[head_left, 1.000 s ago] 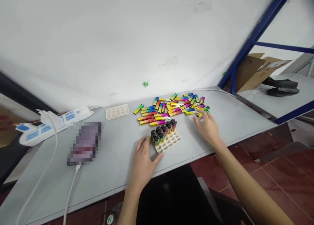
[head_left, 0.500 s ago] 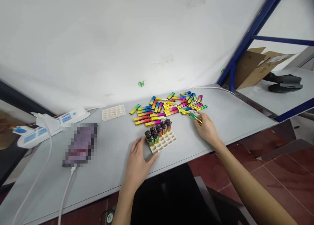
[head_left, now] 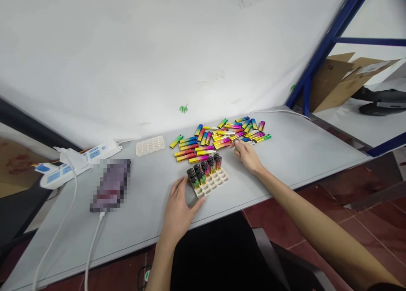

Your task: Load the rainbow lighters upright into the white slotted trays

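A small off-white tray (head_left: pixel 217 183) with rows of pockets sits near the front of the table. Several lighters (head_left: pixel 202 177) with black tops and shiny coloured bodies stand upright in its far and left pockets; the near right pockets show bare. My left hand (head_left: pixel 178 210) grips the tray's left end, thumb at the near corner and fingers along the side. To the right of the tray, my right hand (head_left: pixel 249 155) is closed on a green lighter (head_left: pixel 237 150), nearly all hidden by the fingers. Beyond both hands lies a loose pile of lighters (head_left: pixel 222 139) in rainbow colours.
Another off-white pocketed tray (head_left: pixel 150 146) lies near the wall. On the left are a blurred-out phone-like object (head_left: pixel 111 185) with a white cable (head_left: pixel 94 240) and power strips (head_left: pixel 104 149). A blue metal frame (head_left: pixel 306 86) and cardboard box (head_left: pixel 336 81) stand at right.
My right hand has moved left towards the tray with the green lighter, turning so that the fingers now cover it. My left hand stays at the tray. The view has shifted slightly.
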Tool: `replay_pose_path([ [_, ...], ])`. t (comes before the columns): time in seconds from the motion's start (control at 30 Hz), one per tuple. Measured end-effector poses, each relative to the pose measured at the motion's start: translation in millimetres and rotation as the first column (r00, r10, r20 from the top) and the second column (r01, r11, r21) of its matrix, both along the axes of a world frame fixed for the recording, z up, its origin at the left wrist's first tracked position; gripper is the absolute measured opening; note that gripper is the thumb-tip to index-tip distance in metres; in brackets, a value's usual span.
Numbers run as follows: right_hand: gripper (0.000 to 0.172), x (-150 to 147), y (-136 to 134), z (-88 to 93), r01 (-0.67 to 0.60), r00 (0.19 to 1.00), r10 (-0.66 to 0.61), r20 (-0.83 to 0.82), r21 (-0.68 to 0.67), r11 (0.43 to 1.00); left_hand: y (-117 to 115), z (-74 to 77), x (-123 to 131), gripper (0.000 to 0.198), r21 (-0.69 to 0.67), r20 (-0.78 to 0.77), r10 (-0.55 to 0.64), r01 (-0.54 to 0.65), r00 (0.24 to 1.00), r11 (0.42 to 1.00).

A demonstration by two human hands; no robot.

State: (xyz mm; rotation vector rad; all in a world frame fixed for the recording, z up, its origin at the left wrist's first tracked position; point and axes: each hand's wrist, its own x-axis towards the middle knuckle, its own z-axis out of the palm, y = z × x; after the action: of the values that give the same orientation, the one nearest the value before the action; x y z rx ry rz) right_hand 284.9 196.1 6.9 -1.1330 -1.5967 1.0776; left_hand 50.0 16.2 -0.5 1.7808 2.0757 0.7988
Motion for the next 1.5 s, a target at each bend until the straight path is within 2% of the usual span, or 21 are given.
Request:
replay_pose_path([
  [0.07, 0.054, 1.6, 0.7, -1.5, 0.014, 0.997, -0.02, -0.078, -0.077, 0.997, 0.0, -0.5, -0.3, 0.069, -0.006, 0.0, 0.001, -0.001, 1.0, 1.0],
  [0.13, 0.059, 4.7, 0.3, -3.6, 0.033, 0.995, -0.043, -0.096, -0.105, 0.994, 0.2, -1.0, -0.7, 0.069, -0.015, -0.001, 0.006, -0.007, 1.0, 1.0],
  [0.37, 0.059, 9.4, -2.1, -4.6, 0.022, 0.999, -0.023, -0.023, -0.045, 0.999, 1.5, -0.5, -0.9, 0.068, -0.013, -0.013, 0.01, -0.01, 1.0, 1.0],
  [0.57, 0.059, 7.1, -3.5, -5.8, 0.02, 0.995, -0.023, -0.1, -0.031, 0.999, 0.9, 1.1, 0.0, 0.069, -0.018, -0.007, 0.008, -0.008, 1.0, 1.0],
  [0.73, 0.041, 3.7, -2.1, -8.4, 0.034, 0.989, -0.033, -0.142, 0.005, 0.999, 0.4, -0.6, -0.7, 0.069, -0.021, -0.006, 0.011, -0.011, 1.0, 1.0],
  [0.93, 0.043, 4.1, -6.6, -4.3, 0.017, 0.993, -0.017, -0.113, -0.001, 1.0, 1.1, -2.7, -1.4, 0.069, -0.002, -0.011, 0.005, -0.005, 1.0, 1.0],
  [1.07, 0.062, 6.8, -8.4, -1.4, 0.038, 0.998, -0.04, -0.043, -0.038, 0.999, 0.6, -2.9, -1.2, 0.069, 0.007, -0.004, 0.002, -0.002, 1.0, 1.0],
  [1.33, 0.052, 8.4, -7.6, -0.6, 0.052, 0.998, -0.053, 0.022, 0.017, 0.998, 0.3, -0.6, -0.6, 0.071, -0.029, -0.01, 0.01, -0.01, 1.0, 1.0],
  [1.5, 0.054, 8.5, -7.8, -0.4, 0.067, 0.998, -0.067, 0.021, 0.011, 0.998, 0.5, -0.6, -0.2, 0.071, -0.024, -0.019, 0.01, -0.01, 1.0, 1.0],
])
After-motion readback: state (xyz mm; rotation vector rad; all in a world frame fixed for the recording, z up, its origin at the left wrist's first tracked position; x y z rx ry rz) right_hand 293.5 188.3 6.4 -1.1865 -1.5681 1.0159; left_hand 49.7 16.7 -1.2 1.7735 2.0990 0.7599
